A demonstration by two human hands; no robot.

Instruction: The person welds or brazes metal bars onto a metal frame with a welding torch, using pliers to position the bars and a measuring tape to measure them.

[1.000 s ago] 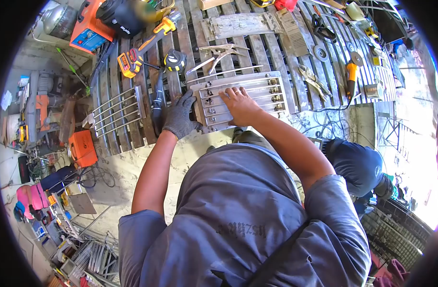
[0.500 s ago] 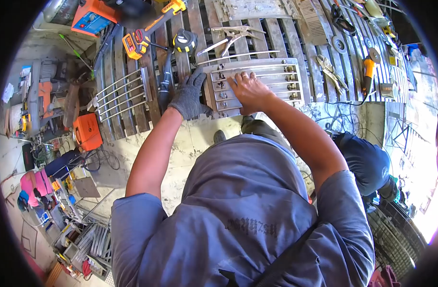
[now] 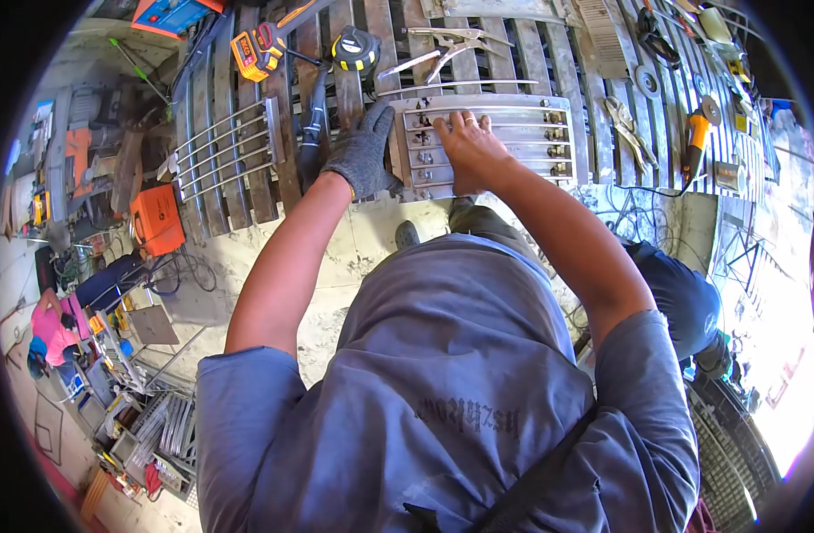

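Observation:
A flat metal plate [image 3: 442, 176] lies at the front edge of the slatted bench, with several thin parallel metal rods [image 3: 522, 143] across it and small fittings at both ends of the rods. My left hand [image 3: 364, 158], in a grey glove, lies along the plate's left edge with its fingers stretched out. Bare and with a ring on one finger, my right hand [image 3: 472, 149] rests over the rods left of their middle, fingers spread. What lies under the palm is hidden. A loose rod [image 3: 460, 86] lies just behind the plate.
A rod grille [image 3: 229, 151] lies to the left. Behind are a tape measure [image 3: 355, 50], locking pliers [image 3: 451, 49] and an orange-black tool [image 3: 258, 53]. More pliers [image 3: 632, 133] and an angle grinder [image 3: 697, 138] lie right. Other people are at lower left [image 3: 56, 329] and right [image 3: 678, 298].
My view has shifted, so the bench and its tools sit higher and the plate farther right in the picture. Both hands stay at about the same places on the plate.

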